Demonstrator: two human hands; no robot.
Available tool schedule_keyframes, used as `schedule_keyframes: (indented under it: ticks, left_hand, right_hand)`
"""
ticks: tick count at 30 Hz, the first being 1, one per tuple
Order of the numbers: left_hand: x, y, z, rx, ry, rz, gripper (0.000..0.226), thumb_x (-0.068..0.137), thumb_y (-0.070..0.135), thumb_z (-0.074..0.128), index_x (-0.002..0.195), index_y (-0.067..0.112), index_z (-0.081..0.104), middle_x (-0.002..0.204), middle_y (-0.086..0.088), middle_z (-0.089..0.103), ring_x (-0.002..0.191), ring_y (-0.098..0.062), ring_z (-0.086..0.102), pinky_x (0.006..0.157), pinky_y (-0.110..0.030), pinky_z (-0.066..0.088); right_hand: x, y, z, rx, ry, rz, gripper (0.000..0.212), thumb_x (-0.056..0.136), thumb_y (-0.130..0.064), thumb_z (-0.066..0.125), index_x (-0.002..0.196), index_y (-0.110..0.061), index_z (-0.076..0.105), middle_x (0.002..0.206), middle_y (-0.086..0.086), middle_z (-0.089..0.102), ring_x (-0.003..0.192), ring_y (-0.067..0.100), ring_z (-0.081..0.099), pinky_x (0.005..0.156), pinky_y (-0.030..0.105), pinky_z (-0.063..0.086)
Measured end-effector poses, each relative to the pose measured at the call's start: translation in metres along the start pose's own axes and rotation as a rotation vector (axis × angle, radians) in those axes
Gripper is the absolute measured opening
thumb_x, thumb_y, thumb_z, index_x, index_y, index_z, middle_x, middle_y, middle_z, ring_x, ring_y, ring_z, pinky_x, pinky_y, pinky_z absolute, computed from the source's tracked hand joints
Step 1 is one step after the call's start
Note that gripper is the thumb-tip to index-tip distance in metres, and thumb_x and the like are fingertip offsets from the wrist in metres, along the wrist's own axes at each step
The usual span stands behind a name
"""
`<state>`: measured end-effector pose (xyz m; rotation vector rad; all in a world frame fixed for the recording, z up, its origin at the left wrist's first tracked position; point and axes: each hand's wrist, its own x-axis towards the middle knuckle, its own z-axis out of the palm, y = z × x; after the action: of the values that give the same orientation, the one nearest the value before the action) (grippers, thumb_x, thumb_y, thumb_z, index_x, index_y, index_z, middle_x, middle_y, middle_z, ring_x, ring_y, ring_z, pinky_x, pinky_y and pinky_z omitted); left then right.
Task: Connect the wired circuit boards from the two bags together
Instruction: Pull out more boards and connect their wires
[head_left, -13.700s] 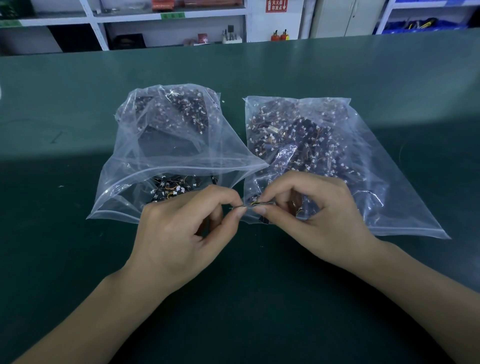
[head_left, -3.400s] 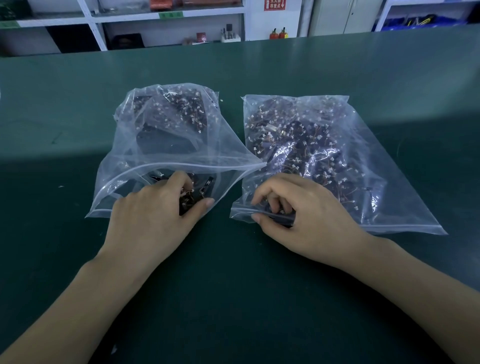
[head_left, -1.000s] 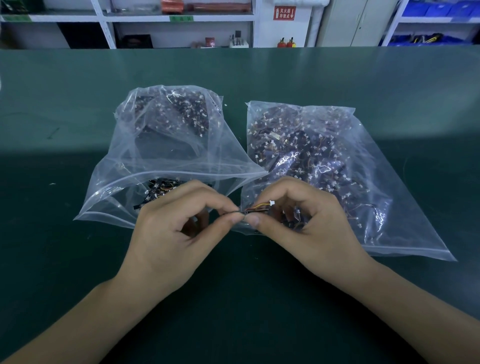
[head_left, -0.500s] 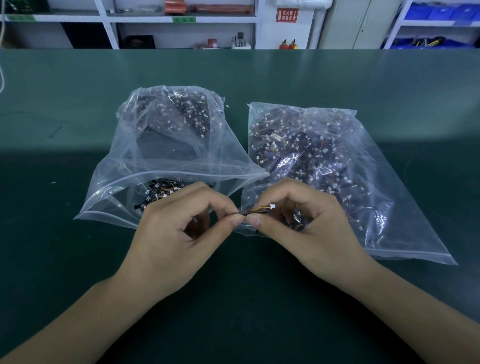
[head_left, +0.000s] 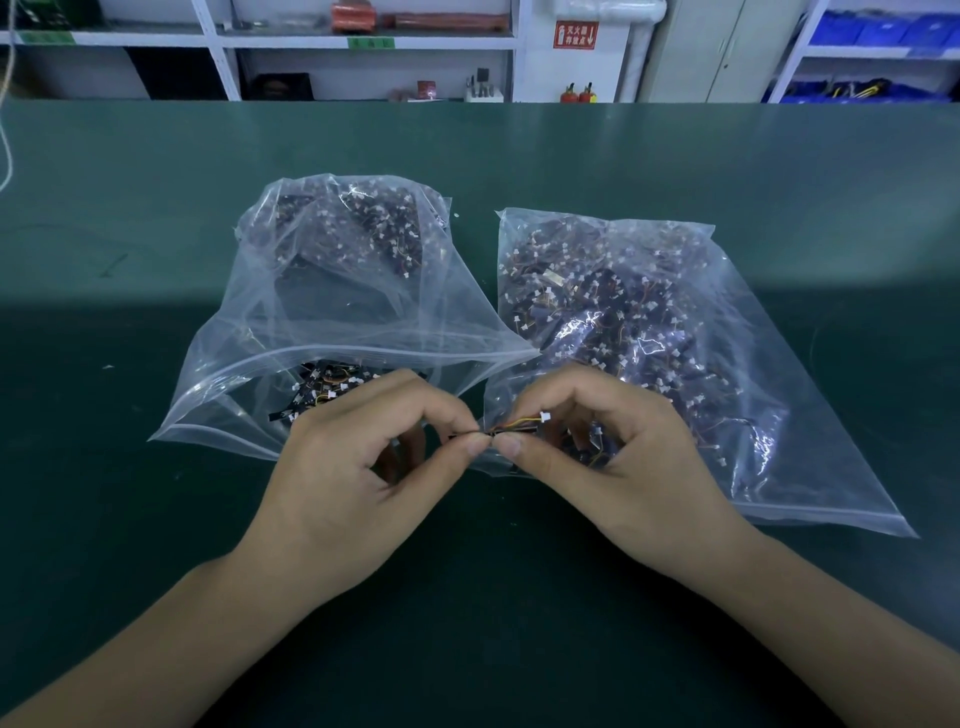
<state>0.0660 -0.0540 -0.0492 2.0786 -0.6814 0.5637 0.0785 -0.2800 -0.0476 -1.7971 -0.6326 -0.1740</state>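
Observation:
Two clear zip bags lie side by side on the green table, each full of small dark circuit boards with thin wires and white connectors. The left bag (head_left: 332, 312) gapes open toward me; the right bag (head_left: 649, 332) lies flat. In front of their mouths my left hand (head_left: 358, 467) pinches a small dark board between thumb and forefinger. My right hand (head_left: 613, 457) pinches a second wired board (head_left: 514, 429), whose yellow and orange wires and white connector show above my thumb. The two pieces meet end to end between my fingertips.
The green table (head_left: 519, 649) stretches wide around the bags. Beyond its far edge stand white shelves (head_left: 363, 47) with small items, and blue bins (head_left: 883, 31) at the right. A thin cord (head_left: 5, 130) hangs at the far left.
Seconds ago both hands were reaching into the bags. They have since come together in front of the bags, each pinching a board. Over the last second they have barely moved.

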Motion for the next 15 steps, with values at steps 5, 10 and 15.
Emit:
schedule_keyframes:
  ticks: [5, 10, 15]
  left_hand:
    - [0.0, -0.001, -0.001, -0.003, 0.004, 0.009, 0.012, 0.098, 0.027, 0.073, 0.092, 0.017, 0.076, 0.087, 0.009, 0.068, 0.07, -0.019, 0.064, 0.059, -0.025, 0.048]
    - [0.0, -0.003, -0.001, 0.051, 0.018, 0.014, 0.011, 0.098, 0.028, 0.073, 0.094, 0.019, 0.078, 0.088, 0.012, 0.069, 0.072, -0.013, 0.063, 0.064, -0.017, 0.045]
    - [0.0, -0.008, -0.004, 0.059, 0.093, -0.023, 0.012, 0.099, 0.023, 0.074, 0.108, 0.02, 0.083, 0.093, 0.016, 0.074, 0.071, -0.012, 0.068, 0.062, -0.022, 0.05]
  right_hand:
    - [0.0, -0.003, 0.0, -0.001, -0.007, 0.004, 0.012, 0.094, -0.026, 0.078, 0.095, -0.014, 0.074, 0.085, -0.001, 0.072, 0.071, 0.015, 0.064, 0.067, 0.02, 0.048]
    - [0.001, -0.003, -0.002, -0.108, 0.006, -0.021, 0.013, 0.093, -0.026, 0.081, 0.099, -0.017, 0.074, 0.088, -0.007, 0.072, 0.074, 0.016, 0.064, 0.069, 0.021, 0.048]
    - [0.003, 0.0, -0.017, -0.486, -0.116, -0.094, 0.055, 0.081, -0.033, 0.087, 0.13, -0.034, 0.061, 0.119, -0.021, 0.063, 0.095, 0.011, 0.063, 0.093, 0.017, 0.043]
